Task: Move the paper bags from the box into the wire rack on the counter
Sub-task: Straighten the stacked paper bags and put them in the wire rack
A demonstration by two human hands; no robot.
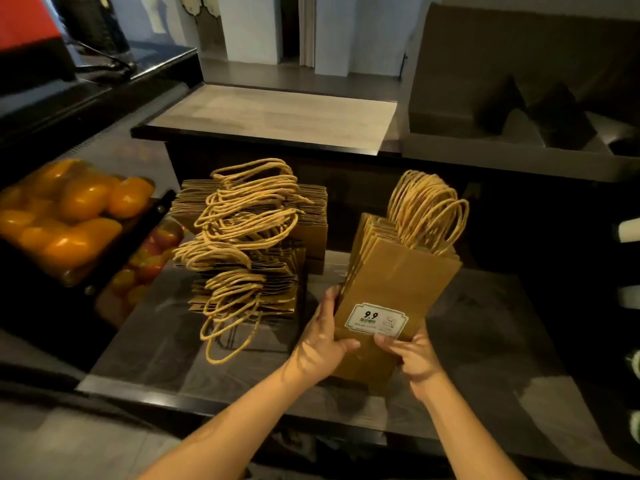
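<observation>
A bundle of flat brown paper bags (398,282) with twine handles and a white "9.9" sticker stands tilted above the dark counter (485,341). My left hand (322,337) grips its left edge near the bottom. My right hand (412,358) pinches its lower right corner, thumb on the front face. To the left, several more paper bags (249,237) stand packed together in the wire rack, whose thin black wires (230,337) show below them; their handles spill out toward me. A cardboard box (467,109) with open flaps sits on the raised shelf at the back right.
A tray of wrapped orange fruit (72,216) and a pack of small tomatoes (149,261) lie left of the rack. A wooden shelf top (277,112) runs behind the counter. Pale bottle-like objects (628,230) show at the right edge.
</observation>
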